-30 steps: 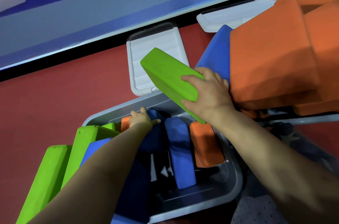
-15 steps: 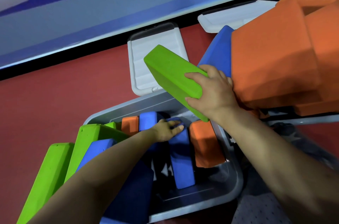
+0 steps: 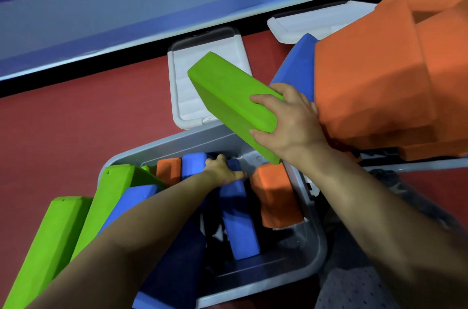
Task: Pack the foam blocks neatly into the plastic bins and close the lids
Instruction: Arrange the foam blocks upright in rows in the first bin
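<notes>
A grey plastic bin stands open on the red floor, with its white lid hinged back behind it. Inside stand a blue foam block, an orange block, and at the far wall another orange block beside a blue one. My right hand grips a green foam block by its near end, tilted above the bin's far right corner. My left hand reaches into the bin and grips the top end of the standing blue block.
Green blocks and a blue block lean over the bin's left rim. Large orange blocks and a blue one pile up on the right above a second bin, whose white lid lies behind. A blue wall runs along the back.
My left hand moved right from the blocks at the far wall onto the top of the standing blue block and closed on it. The green block in my right hand stayed almost still.
</notes>
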Tool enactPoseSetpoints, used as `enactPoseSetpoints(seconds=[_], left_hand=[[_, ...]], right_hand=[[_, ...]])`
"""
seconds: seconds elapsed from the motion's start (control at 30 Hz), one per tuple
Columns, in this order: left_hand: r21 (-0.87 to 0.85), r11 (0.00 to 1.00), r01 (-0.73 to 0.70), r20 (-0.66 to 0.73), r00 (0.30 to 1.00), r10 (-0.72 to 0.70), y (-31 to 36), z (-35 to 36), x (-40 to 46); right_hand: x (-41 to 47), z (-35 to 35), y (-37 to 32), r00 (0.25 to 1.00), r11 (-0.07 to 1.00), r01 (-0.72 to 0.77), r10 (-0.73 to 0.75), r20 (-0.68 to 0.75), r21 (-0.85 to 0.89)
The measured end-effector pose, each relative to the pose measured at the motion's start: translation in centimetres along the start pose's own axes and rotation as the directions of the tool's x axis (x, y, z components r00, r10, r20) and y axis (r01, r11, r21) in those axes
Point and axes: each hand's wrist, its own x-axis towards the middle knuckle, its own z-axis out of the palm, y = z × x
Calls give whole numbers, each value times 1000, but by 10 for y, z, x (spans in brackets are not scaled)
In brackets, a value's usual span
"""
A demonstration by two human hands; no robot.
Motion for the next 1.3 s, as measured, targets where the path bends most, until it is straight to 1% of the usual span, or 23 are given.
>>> enactPoseSetpoints(seconds=[0.07,0.23,0.3,0.33,0.43,0.5,0.57,0.7,0.8,0.93,1.0,1.07,1.1,1.17,1.23,1.3], left_hand=[[-5,1000,-10,31,999,10,-4,-4,-2],[-9,988,-154,116,981,154,6,-23,-17],[-37,987,-157,140,977,161,9,-33,-23],[-82,987,-137,122,982,147,8,-38,-26],[-244,969,-42,-1,999,43,-1,-49,-24],[-293,956,7,-37,999,-18,-3,-46,-26],[-314,949,28,-47,998,-45,-3,-36,-29],[-270,962,24,-100,994,-53,-3,-19,-32],[-284,959,14,-133,990,-54,-3,-18,-28],[-326,943,-71,-235,972,-9,-2,-17,-30],[-277,957,-83,-219,975,21,-5,-9,-30],[-213,975,-62,-160,987,27,-10,-3,-26],[-158,986,-59,-132,990,38,-11,-4,-25],[17,996,-83,-109,990,84,-12,-6,-22],[180,977,-111,-52,991,122,-13,-6,-19],[281,950,-138,11,990,140,-14,-3,-16]], right_hand=[[1,1,0,1000,1000,0,0,-2,-2],[0,4,-1,999,1000,2,-1,-36,14],[0,4,-2,1000,1000,-2,2,-26,12],[-1,3,-2,1000,1000,-3,3,-16,8],[-2,2,-1,1000,1000,-3,3,10,-16],[-2,2,-1,1000,1000,3,-2,5,-11],[-2,1,-2,1000,1000,1,-1,-7,1],[0,-1,-4,1000,1000,1,-1,-3,-3],[0,-2,-4,1000,1000,21,-20,-18,13],[0,-2,-3,999,999,20,-19,-45,33],[0,-1,-4,998,999,37,-35,-57,36],[-1,0,-5,996,998,55,-52,-68,43],[-2,0,-5,995,997,65,-60,-82,51],[-1,-1,-6,990,994,81,-73,-121,68],[0,-1,-6,988,994,83,-72,-140,73],[1,-1,-6,989,995,75,-65,-132,69]])
